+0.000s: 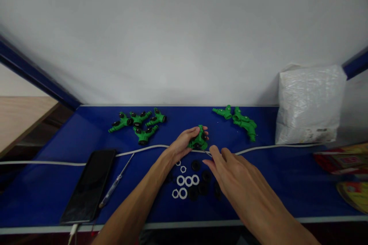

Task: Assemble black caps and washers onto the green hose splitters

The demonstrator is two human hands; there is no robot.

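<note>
Blue table (258,168): left hand (184,143) grips green fitting (199,141).

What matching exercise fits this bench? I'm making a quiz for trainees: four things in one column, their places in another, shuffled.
Things:
1. phone
2. white bag
3. white rings
4. green fitting

Places:
A. held in the left hand
B. far right, against the wall
C. on the blue mat, below the right hand's fingertips
D. near left corner, beside a screwdriver

Pairs: 1-D, 2-B, 3-C, 4-A
</note>
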